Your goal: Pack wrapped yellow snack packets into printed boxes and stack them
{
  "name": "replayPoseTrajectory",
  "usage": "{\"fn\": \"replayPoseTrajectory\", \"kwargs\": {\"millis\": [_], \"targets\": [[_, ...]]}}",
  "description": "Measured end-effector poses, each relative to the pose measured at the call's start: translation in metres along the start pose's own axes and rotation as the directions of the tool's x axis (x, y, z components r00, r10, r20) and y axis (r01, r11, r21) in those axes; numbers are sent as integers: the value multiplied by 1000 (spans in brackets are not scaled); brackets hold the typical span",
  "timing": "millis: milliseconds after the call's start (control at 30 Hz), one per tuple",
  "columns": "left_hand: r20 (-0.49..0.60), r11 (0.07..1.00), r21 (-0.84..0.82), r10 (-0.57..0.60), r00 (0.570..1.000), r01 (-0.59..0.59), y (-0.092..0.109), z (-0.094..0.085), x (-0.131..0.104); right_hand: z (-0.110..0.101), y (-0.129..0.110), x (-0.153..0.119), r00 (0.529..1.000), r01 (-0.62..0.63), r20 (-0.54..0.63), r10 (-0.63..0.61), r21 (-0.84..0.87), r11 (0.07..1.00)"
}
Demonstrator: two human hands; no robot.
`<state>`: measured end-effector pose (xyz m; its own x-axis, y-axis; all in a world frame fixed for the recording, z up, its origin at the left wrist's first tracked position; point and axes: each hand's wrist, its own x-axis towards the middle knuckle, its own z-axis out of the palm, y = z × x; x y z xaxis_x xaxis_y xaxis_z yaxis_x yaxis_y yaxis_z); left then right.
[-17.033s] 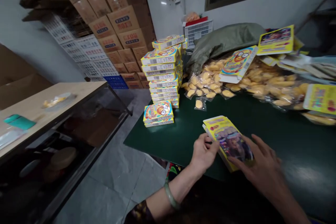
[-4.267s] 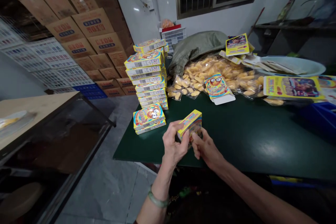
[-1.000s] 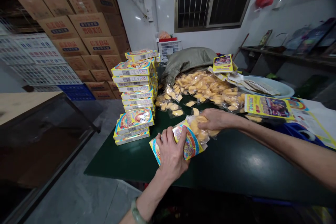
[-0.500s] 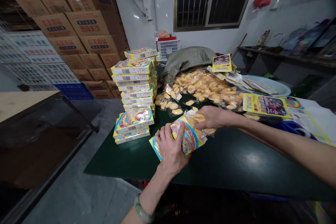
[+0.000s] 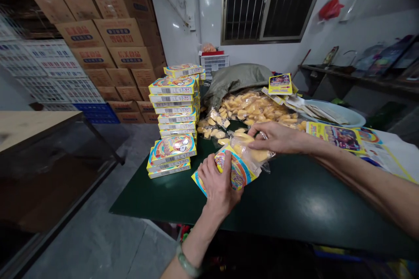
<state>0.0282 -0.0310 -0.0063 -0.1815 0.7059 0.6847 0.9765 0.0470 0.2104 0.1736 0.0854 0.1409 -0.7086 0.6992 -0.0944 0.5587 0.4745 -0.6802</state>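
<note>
My left hand (image 5: 218, 178) is wrapped round a bright yellow and blue printed box (image 5: 241, 173), held tilted above the green table with its open end towards the right. At that open end my right hand (image 5: 271, 137) pinches clear packets of yellow pieces (image 5: 258, 153), partly at the mouth of the box. Part of the box lies hidden under my left fingers. Behind the hands, a heap of similar clear packets (image 5: 252, 107) spills from a grey-green sack (image 5: 240, 80). Left of the box stands a tall stack of filled-looking printed boxes (image 5: 176, 109).
The dark green table (image 5: 294, 200) extends to the right. Flattened printed cartons (image 5: 340, 135) lie on its right side, near a pale blue basin (image 5: 350, 115). Brown cardboard cartons (image 5: 118, 32) are piled at back left, and a wooden-topped bench (image 5: 36, 124) stands at left.
The view has shifted slightly. My right fingers have loosened from deep among the packets to a lighter pinch at their edge; the left hand keeps its hold on the box.
</note>
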Motion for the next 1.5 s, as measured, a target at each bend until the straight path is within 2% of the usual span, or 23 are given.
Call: {"fn": "replayPoseTrajectory", "kwargs": {"millis": [67, 133, 200, 267, 333, 400, 467, 567, 633, 700, 767, 800, 867, 967, 1067, 1133, 1267, 1367, 1433, 1500], "targets": [[-12, 1000, -11, -1, 1000, 0, 1, -1, 0, 4, -6, 1, 999, -6, -48, 7, 35, 999], [-49, 999, -38, -32, 998, 30, 1, -2, 1, 14, -11, 0, 994, 25, -111, -8, 160, 987], [-89, 996, -69, -71, 994, 65, -1, -2, 3, 28, -15, -1, 971, 115, -233, -49, 281, 953], [-114, 992, -89, -104, 988, 94, -4, -3, 5, 41, -16, 0, 928, 235, -359, -105, 342, 910], [-126, 990, -92, -121, 985, 110, -6, -4, 6, 48, -15, 1, 902, 298, -411, -129, 379, 876], [-128, 990, -84, -122, 984, 112, -8, -4, 6, 49, -13, 4, 918, 283, -377, -127, 395, 874], [-124, 991, -78, -120, 985, 111, -9, -3, 5, 44, -11, 6, 942, 246, -305, -143, 335, 910], [-124, 991, -83, -112, 986, 102, -10, 1, 2, 34, -9, 6, 961, 206, -207, -182, 98, 974], [-134, 992, -98, -94, 987, 81, -9, 3, 0, 30, -9, 5, 974, 131, -171, -148, -108, 986], [-139, 991, -114, -79, 987, 64, -8, 6, -2, 29, -10, 2, 979, 9, -190, -75, -324, 946], [-146, 991, -126, -69, 987, 51, -7, 7, -4, 31, -12, 0, 976, -95, -216, -20, -507, 857], [-151, 990, -131, -63, 987, 43, -6, 8, -5, 32, -14, 0, 982, -110, -191, -3, -576, 810], [-178, 990, -142, -48, 983, 23, -4, 10, -8, 36, -18, 0, 999, -38, -49, 7, -664, 747], [-235, 989, -145, -68, 969, 35, 1, 18, -14, 42, -22, 2, 988, 144, 144, -60, -702, 698], [-296, 980, -160, -159, 942, 116, 5, 24, -18, 50, -24, 6, 980, 200, 148, -135, -740, 642], [-326, 964, -237, -195, 925, 120, 4, 22, -17, 54, -25, 8, 970, 243, 171, -175, -754, 611], [-314, 855, -519, -207, 926, 15, -9, -3, -4, 62, -30, 8, 899, 431, 273, -344, -692, 579], [-267, 767, -640, -289, 919, 55, -21, -22, 11, 71, -33, 5, 818, 546, 252, -517, -625, 558], [-249, 718, -687, -372, 894, 108, -28, -28, 17, 78, -32, 2, 745, 598, 122, -656, -559, 574], [-253, 670, -722, -487, 836, 172, -34, -29, 18, 84, -27, -2, 667, 584, -120, -736, -530, 615]]}}
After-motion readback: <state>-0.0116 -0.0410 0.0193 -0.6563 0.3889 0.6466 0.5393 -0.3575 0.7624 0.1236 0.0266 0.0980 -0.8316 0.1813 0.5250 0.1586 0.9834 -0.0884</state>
